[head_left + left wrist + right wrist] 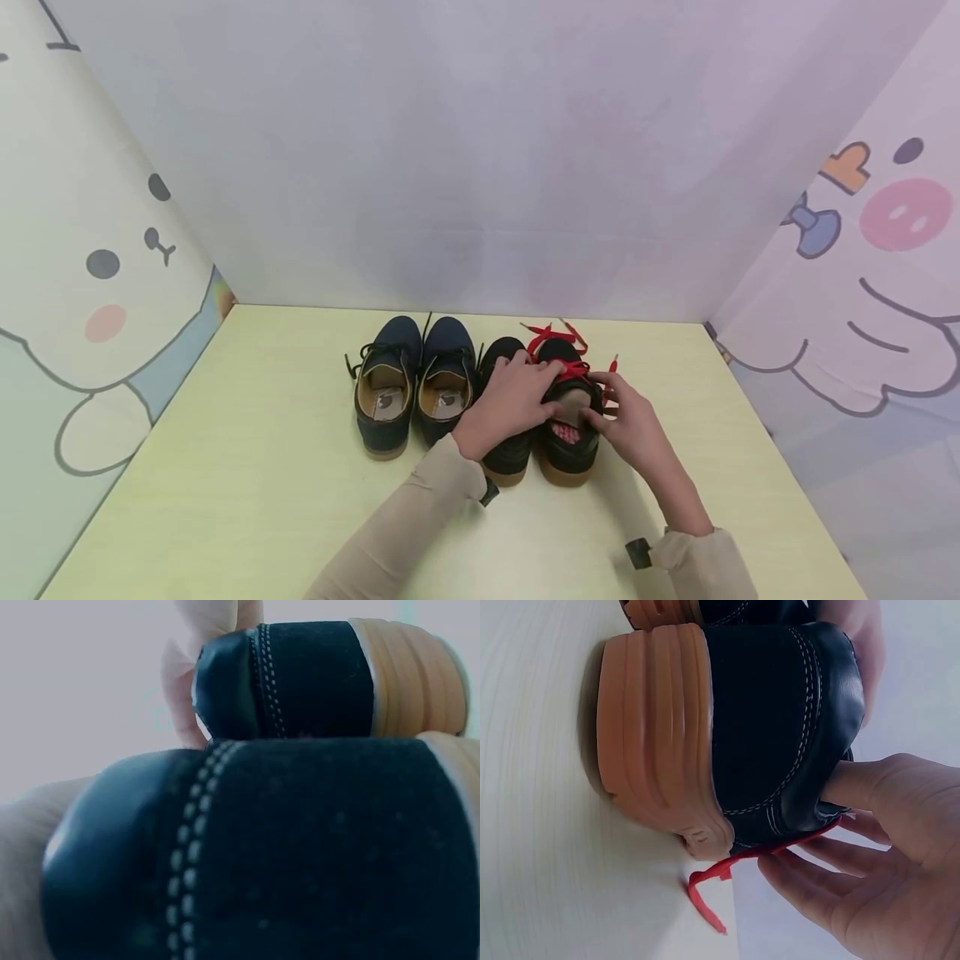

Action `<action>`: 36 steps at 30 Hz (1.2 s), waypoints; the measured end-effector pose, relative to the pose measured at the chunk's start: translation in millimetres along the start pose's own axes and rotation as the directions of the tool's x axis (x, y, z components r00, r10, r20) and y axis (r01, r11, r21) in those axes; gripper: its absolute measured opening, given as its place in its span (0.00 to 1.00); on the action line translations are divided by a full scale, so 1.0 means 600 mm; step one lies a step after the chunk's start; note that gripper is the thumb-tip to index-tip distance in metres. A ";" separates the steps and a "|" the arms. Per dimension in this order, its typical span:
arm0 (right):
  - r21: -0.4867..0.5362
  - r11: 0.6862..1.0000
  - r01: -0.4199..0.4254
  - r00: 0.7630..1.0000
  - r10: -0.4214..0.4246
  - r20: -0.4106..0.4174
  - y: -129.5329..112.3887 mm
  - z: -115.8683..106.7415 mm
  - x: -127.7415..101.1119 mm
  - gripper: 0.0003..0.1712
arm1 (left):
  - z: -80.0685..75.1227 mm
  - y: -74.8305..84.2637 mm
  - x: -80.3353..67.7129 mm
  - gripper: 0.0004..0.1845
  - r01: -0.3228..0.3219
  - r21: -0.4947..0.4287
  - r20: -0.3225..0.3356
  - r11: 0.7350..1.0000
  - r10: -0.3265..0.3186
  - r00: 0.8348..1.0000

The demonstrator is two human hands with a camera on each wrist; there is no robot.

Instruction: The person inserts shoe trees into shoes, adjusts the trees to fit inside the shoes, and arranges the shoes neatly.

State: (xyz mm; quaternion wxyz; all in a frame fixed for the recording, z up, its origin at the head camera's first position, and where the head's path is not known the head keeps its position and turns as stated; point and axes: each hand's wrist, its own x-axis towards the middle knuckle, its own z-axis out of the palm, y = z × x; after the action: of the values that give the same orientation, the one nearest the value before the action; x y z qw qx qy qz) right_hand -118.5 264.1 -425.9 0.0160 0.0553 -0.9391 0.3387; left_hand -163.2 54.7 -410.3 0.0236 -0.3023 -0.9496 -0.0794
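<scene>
A black shoe with red laces [573,458] stands at the right end of a row, its heel toward me and its tan sole on the table. My right hand [633,421] grips its right collar, thumb inside the opening and the other fingers outside by a red lace [769,849]. From the left, my left hand [513,400] reaches over a second black shoe [506,458] and holds the red-laced shoe near its tongue and left edge. Part of the left hand's grip is hidden. Heels of both black shoes fill the left wrist view.
Two navy shoes [382,433] with dark laces stand side by side to the left, toes toward the back wall [465,167]. Loose red lace ends [555,329] spread beyond the red-laced shoe's toe. The pale table [247,467] lies between printed side panels.
</scene>
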 end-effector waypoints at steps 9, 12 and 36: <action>0.010 1.000 -0.004 1.000 0.004 -0.020 0.002 0.002 0.004 0.30 | 0.003 -0.004 0.006 0.26 0.023 0.000 -0.019 1.000 -0.023 1.000; 0.010 1.000 0.011 0.999 -0.011 -0.039 0.001 0.003 0.005 0.29 | 0.004 -0.003 0.006 0.25 0.025 0.009 -0.024 1.000 -0.025 0.999; 0.024 0.999 -0.027 0.990 0.030 -0.137 0.002 0.018 0.000 0.25 | 0.009 0.011 0.003 0.12 -0.031 0.210 -0.101 0.977 0.053 0.993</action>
State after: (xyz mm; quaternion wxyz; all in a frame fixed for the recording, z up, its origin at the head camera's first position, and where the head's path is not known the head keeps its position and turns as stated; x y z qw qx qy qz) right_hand -118.8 257.9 -435.1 0.0751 0.0186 -0.9327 0.3524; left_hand -160.9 62.1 -414.6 0.1074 -0.3135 -0.9435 0.0050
